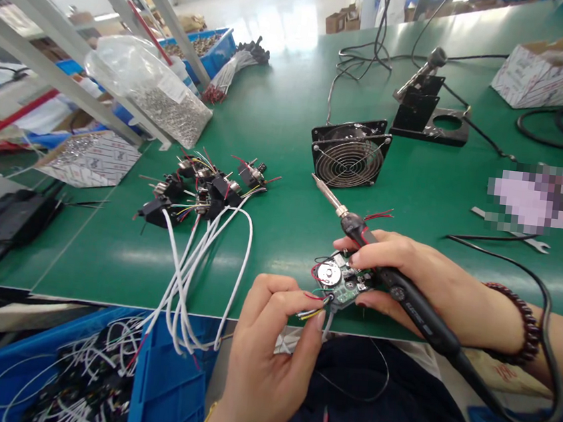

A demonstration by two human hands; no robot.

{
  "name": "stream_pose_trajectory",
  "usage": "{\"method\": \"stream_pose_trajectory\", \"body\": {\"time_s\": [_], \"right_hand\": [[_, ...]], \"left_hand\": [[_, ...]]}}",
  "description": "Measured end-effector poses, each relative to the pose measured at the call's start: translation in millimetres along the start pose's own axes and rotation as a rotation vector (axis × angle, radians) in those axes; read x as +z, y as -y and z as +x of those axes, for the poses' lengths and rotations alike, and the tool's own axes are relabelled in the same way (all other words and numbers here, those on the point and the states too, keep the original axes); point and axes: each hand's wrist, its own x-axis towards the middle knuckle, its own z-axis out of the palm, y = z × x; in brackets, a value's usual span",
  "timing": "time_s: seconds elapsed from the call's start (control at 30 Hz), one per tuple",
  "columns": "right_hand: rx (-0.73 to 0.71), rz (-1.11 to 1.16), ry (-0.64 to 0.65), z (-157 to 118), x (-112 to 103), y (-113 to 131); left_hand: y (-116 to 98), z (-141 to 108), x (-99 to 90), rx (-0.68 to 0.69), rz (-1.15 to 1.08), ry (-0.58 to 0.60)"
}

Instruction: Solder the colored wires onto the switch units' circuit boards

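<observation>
My right hand (429,290) is closed around a black soldering iron (414,312), its metal tip pointing up and away. The same hand's thumb and fingers also grip a small device with a green circuit board (348,288) and a round white disc, at the table's front edge. Thin coloured wires (311,313) come off the board's near side. My left hand (272,344) pinches these wires between thumb and index finger, close to the board. A grey cable (329,323) hangs down from the device.
Ahead stand a black fan (350,158) and a soldering iron stand (428,109). To the left lie several wired assemblies (203,193) with white cables (199,276), and a plastic bag of metal parts (171,109). A blue bin (171,374) sits below the edge. A wrench (515,234) lies right.
</observation>
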Motion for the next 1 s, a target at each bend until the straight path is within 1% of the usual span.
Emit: {"method": "stream_pose_trajectory", "body": {"time_s": [0.17,0.37,0.43,0.5,0.57,0.6,0.67,0.73,0.77,0.9,0.93,1.0], "right_hand": [[-0.008,-0.011,-0.008,-0.4,-0.3,0.3],[-0.008,-0.037,-0.001,1.4,0.2,1.1],[-0.013,-0.039,-0.004,2.1,0.7,1.2],[-0.014,-0.034,-0.007,2.3,1.1,1.0],[-0.014,-0.029,-0.013,1.9,1.1,0.7],[-0.016,-0.029,-0.016,1.5,1.0,0.7],[-0.021,-0.032,-0.019,1.0,0.6,0.9],[-0.026,-0.033,-0.020,0.9,0.0,1.4],[-0.026,-0.036,-0.019,1.0,-0.2,1.7],[-0.032,-0.061,-0.012,1.7,-0.7,2.2],[-0.035,-0.063,-0.010,1.8,-0.6,2.1],[-0.037,-0.051,-0.010,2.1,-0.4,1.7]], "left_hand": [[3.5,-0.7,3.7,0.001,-0.032,-0.018],[10.2,-5.5,7.1,0.046,-0.071,-0.039],[13.6,-8.2,7.5,0.107,-0.047,-0.054],[16.0,-10.8,7.6,0.213,0.033,-0.062],[16.8,-12.2,7.1,0.307,0.124,-0.051],[16.7,-12.3,6.7,0.328,0.143,-0.034],[15.8,-10.9,6.0,0.312,0.110,0.005],[15.0,-8.5,6.6,0.246,0.024,0.031],[14.9,-7.2,7.7,0.207,-0.022,0.025],[15.2,-4.1,14.9,0.070,-0.157,-0.094],[15.0,-3.9,16.1,0.056,-0.170,-0.117],[13.6,-4.2,16.7,0.062,-0.158,-0.116]]}}
